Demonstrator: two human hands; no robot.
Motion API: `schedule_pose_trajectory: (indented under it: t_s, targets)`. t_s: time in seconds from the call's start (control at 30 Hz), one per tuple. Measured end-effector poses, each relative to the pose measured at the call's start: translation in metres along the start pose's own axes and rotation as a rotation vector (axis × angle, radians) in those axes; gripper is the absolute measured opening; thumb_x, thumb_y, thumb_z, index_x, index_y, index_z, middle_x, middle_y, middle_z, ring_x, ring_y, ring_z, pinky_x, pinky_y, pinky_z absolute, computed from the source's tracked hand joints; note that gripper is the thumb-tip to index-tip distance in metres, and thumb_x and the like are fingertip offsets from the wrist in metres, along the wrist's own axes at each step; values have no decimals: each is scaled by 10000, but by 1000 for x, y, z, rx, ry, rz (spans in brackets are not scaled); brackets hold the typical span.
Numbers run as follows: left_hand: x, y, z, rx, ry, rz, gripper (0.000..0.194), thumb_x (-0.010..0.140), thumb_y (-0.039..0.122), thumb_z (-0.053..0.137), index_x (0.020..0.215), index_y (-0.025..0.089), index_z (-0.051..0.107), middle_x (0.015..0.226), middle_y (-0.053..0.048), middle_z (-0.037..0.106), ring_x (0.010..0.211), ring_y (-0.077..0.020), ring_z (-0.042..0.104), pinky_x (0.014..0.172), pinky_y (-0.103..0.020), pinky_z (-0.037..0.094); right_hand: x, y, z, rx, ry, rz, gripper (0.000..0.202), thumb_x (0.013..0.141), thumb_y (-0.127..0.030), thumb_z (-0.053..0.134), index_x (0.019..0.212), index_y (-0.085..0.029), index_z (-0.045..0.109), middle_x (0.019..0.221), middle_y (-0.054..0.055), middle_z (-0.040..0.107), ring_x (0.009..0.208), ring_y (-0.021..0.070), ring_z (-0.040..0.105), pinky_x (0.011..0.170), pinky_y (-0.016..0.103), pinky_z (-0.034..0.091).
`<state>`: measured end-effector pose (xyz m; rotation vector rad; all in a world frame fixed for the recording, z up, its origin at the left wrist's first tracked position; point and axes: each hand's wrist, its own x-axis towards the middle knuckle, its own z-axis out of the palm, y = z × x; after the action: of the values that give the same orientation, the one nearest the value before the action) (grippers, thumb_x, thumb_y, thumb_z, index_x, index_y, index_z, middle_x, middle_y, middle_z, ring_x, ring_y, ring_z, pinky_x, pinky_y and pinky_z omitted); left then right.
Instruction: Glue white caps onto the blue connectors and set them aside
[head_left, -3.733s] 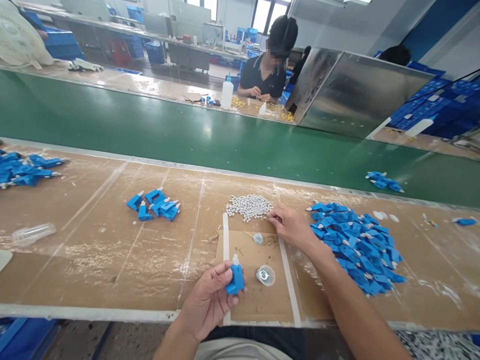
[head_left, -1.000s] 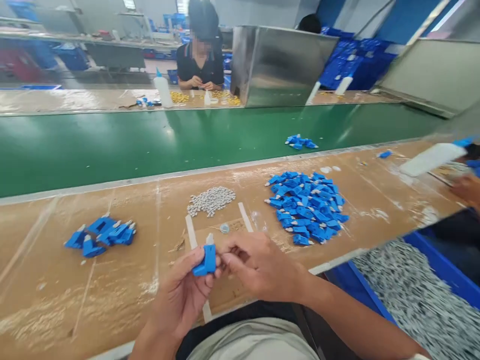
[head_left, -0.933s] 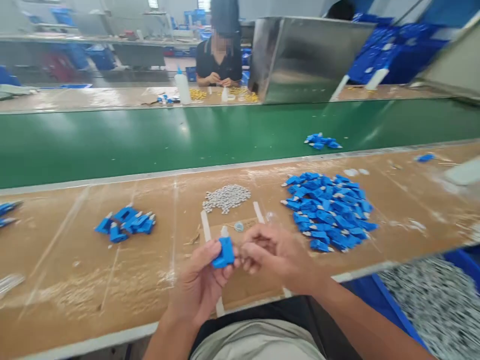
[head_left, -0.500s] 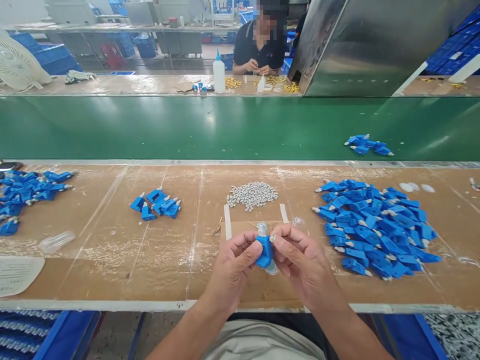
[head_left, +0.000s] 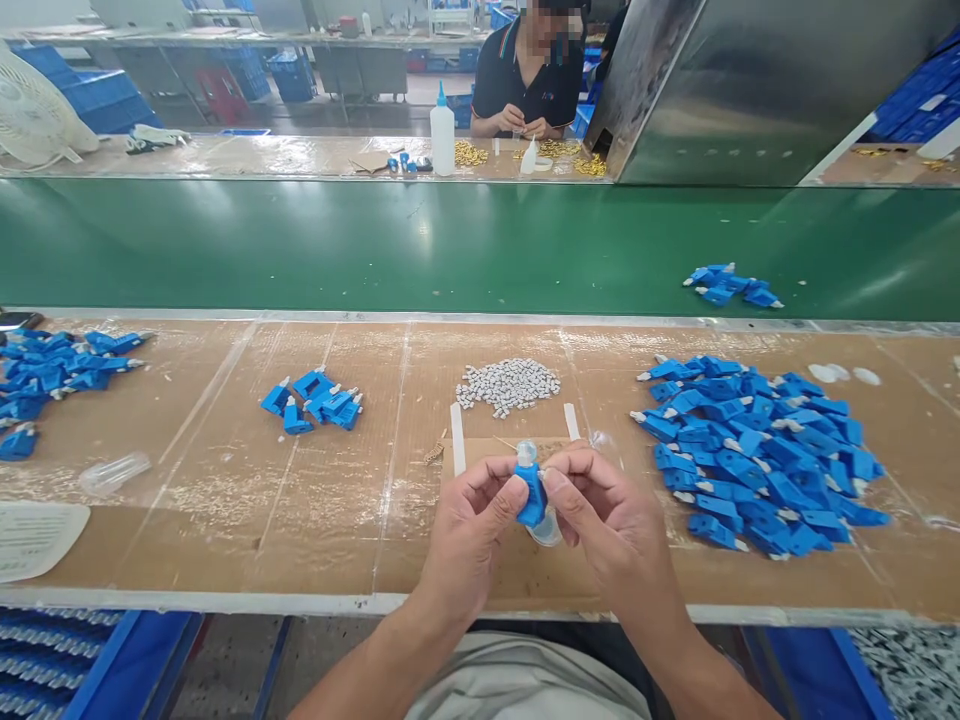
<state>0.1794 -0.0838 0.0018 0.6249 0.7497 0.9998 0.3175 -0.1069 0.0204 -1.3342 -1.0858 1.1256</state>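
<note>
A blue plastic piece (head_left: pixel 532 503) with a clear rounded tip on top is held upright between the thumb and fingers of my left hand (head_left: pixel 469 530). The thumb and forefinger of my right hand (head_left: pixel 615 520) are pinched together at the right side of that piece. A tiny pale grey part (head_left: pixel 542 474) shows at those fingertips, against the blue side; most of it is hidden. Beneath the hands a clear round dish (head_left: pixel 546 530) is partly covered. Just beyond them lies a heap of small grey parts (head_left: pixel 508 385).
Blue pieces form a large pile (head_left: pixel 757 455) on the right, a small group (head_left: pixel 315 400) at centre left and another pile (head_left: pixel 56 370) far left. A green conveyor belt (head_left: pixel 337 250) runs behind the table. Across it sits a person (head_left: pixel 525 85) near a white bottle (head_left: pixel 442 135).
The small grey part has come in closer against the blue piece's side, and less of it shows. My left hand keeps its grip. The whole view has shifted slightly.
</note>
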Motion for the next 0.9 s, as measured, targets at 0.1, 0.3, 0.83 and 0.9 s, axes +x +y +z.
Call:
schedule_pose_trajectory:
  t_s: [0.1,0.3,0.83,0.9]
  targets:
    - [1,-3,-2,58,3,46,212,882,334,727,1004,161,741,870,-44,699,785,-124,579,731,-229,448,0,1,-1,-5,2,-14,263,964,-424,623,835,-195,634,751,-7,579,555,93,445,508,235,362]
    - [5,-2,-7,143,-48,110,197,903,316,706,1035,173,740,850,-25,677,796,-122,582,741,-235,452,3,6,-1,117,-7,63,249,925,-415,688,830,-187,664,640,-36,542,524,78,461,481,205,368]
    - [6,10,-6,151,-153,75,236,896,329,708,1025,132,705,871,-64,686,801,-149,595,752,-278,472,4,7,-3,498,-46,204,225,783,-353,845,794,-176,706,589,-25,594,511,68,514,482,164,432]
    - [7,11,-7,166,-161,72,243,897,335,706,1025,130,712,871,-64,681,801,-148,584,760,-281,465,3,9,-3,474,-35,178,224,778,-356,847,790,-176,715,589,-23,591,524,80,525,497,184,449]
